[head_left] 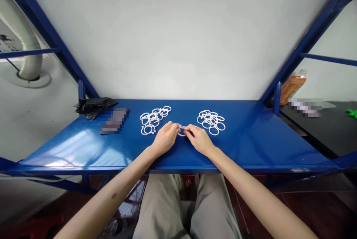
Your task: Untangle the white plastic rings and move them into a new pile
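Note:
Between my two hands is a white plastic ring point(181, 134), partly hidden by the fingers. My left hand point(166, 138) is closed, pinching the ring's left side near its top. From the other side my right hand point(198, 138) grips it between thumb and forefinger. Beyond my left hand lies a loose pile of white rings point(153, 117), some with small clasp-like ends. A second pile of white rings point(211, 120) overlaps on the blue table point(240, 149), just past my right hand.
A crumpled black plastic bag point(95, 107) and a blurred flat rectangular item point(115, 120) lie at the table's left. Blue frame posts point(277, 97) rise at both sides before a white wall point(178, 38). On a dark surface at right stands an orange pouch point(292, 87).

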### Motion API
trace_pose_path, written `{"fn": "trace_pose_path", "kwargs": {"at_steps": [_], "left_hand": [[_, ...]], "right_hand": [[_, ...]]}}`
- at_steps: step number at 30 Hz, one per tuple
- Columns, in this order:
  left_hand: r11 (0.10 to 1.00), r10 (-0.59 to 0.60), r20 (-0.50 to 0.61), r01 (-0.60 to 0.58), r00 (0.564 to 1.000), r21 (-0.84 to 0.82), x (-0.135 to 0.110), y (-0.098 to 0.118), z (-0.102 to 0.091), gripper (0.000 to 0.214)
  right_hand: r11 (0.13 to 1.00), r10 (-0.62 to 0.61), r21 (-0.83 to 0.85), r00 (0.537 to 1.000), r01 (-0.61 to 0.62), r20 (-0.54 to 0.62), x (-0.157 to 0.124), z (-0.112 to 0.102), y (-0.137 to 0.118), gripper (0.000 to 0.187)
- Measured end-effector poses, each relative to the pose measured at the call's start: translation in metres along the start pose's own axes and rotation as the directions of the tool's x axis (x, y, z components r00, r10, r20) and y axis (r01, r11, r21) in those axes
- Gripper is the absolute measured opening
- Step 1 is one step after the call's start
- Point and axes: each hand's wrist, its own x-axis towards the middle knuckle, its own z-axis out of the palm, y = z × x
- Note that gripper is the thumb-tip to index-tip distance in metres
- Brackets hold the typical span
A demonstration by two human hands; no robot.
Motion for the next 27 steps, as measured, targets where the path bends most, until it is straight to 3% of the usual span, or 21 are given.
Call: {"fn": "trace_pose_path", "kwargs": {"at_steps": [5,11,15,19,22,24,27], "left_hand": [[0.998,0.056,-0.001,-0.056,0.998,0.04,0.0,-0.001,0.002,0.022],[0.985,-0.074,0.03,0.068,0.997,0.16,0.004,0.0,0.005,0.022],[0.927,-0.198,-0.016,0.193,0.98,0.323,0.015,-0.017,0.002,0.029],[0.812,-0.34,-0.069,0.329,0.938,0.481,0.026,-0.049,-0.001,0.039],[0.74,-0.437,-0.046,0.389,0.898,0.548,0.025,-0.066,-0.002,0.036],[0.724,-0.481,-0.003,0.399,0.877,0.563,0.022,-0.071,-0.003,0.033],[0.738,-0.476,0.019,0.389,0.879,0.551,0.017,-0.073,-0.006,0.03]], "right_hand": [[0.999,-0.027,-0.045,1.0,0.027,0.006,-0.002,0.001,0.001,0.013],[0.976,-0.062,-0.214,0.993,0.04,-0.097,0.004,-0.005,0.006,0.02],[0.956,-0.062,-0.288,0.933,-0.046,-0.354,0.005,-0.043,0.033,0.022],[0.94,0.083,-0.243,0.849,-0.241,-0.521,-0.009,-0.091,0.075,0.024],[0.913,0.194,-0.229,0.851,-0.339,-0.488,-0.02,-0.111,0.097,0.025],[0.893,0.238,-0.253,0.868,-0.372,-0.436,-0.024,-0.114,0.103,0.024],[0.867,0.27,-0.303,0.884,-0.395,-0.381,-0.024,-0.112,0.104,0.022]]}}
